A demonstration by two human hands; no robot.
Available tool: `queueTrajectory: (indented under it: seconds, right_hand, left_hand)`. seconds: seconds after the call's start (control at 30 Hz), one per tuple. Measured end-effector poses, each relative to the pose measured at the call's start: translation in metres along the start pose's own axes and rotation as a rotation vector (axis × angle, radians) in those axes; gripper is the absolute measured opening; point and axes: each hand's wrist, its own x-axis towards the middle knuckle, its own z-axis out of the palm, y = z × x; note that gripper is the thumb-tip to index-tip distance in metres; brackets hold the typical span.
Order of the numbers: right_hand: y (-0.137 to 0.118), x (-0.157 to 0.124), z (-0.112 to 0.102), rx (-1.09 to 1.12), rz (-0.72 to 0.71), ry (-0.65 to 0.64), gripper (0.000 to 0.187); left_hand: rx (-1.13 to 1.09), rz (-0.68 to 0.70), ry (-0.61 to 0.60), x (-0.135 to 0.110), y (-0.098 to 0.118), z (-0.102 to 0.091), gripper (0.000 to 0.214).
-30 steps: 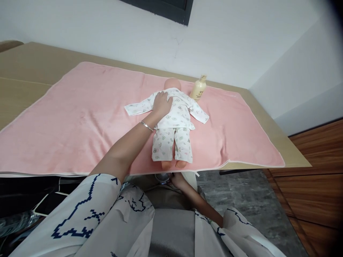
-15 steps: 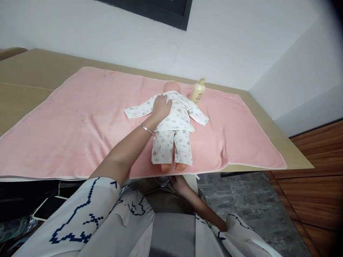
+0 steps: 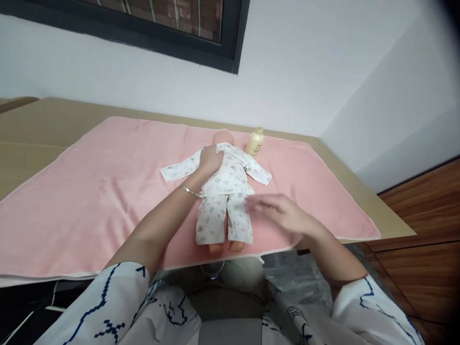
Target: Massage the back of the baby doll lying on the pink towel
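Note:
A baby doll [image 3: 230, 177] in a white patterned long-sleeved top and trousers [image 3: 210, 220] lies stretched out, its bare head [image 3: 223, 137] away from me. No face shows on it. Against the upper left of the top rests my left hand [image 3: 211, 162], open, with the thumb apart and the other fingertips partly out of sight. My right hand [image 3: 280, 211] is held out beside the doll's trousers, somewhat blurred, fingers stretched and nothing in them. Just right of the doll's head stands a pale yellow pump bottle [image 3: 255, 143].
Under the doll a pink blanket [image 3: 118, 191] with white edging covers much of the wooden table [image 3: 72, 112]. A wall and a dark-framed window [image 3: 230, 52] rise behind. Wooden cabinets [image 3: 427, 230] stand at right. A small fan [image 3: 212, 268] sits below the table's front edge.
My right hand has come up from below the table edge to beside the doll's legs. The left stays on the doll's top. The view has tilted up, showing more window.

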Motion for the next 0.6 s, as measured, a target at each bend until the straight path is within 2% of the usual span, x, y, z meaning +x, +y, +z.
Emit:
queueTrajectory:
  seconds: [0.1, 0.17, 0.2, 0.27, 0.33, 0.47, 0.6]
  right_hand:
    - [0.039, 0.067, -0.048, -0.313, -0.035, 0.413, 0.042]
    - [0.066, 0.112, -0.078, -0.432, 0.039, 0.589, 0.053]
    - [0.078, 0.133, -0.089, -0.494, 0.085, 0.621, 0.058]
    - [0.099, 0.170, -0.105, -0.609, 0.094, 0.638, 0.063]
    - [0.115, 0.197, -0.111, -0.683, 0.102, 0.596, 0.062]
    - [0.134, 0.227, -0.106, -0.797, 0.145, 0.472, 0.065]
    - [0.138, 0.234, -0.103, -0.861, 0.147, 0.494, 0.059]
  left_hand:
    - [-0.318, -0.018, 0.038, 0.018, 0.029, 0.002, 0.042]
    - [-0.650, -0.065, -0.061, 0.032, 0.053, 0.006, 0.042]
    - [-0.837, -0.147, -0.139, 0.039, 0.064, 0.009, 0.046]
    - [-1.185, -0.312, -0.326, 0.051, 0.086, 0.014, 0.062]
    - [-1.452, -0.449, -0.428, 0.061, 0.101, 0.019, 0.075]
    - [-1.701, -0.556, -0.408, 0.074, 0.112, 0.030, 0.088]
    - [-1.782, -0.538, -0.410, 0.080, 0.107, 0.043, 0.092]
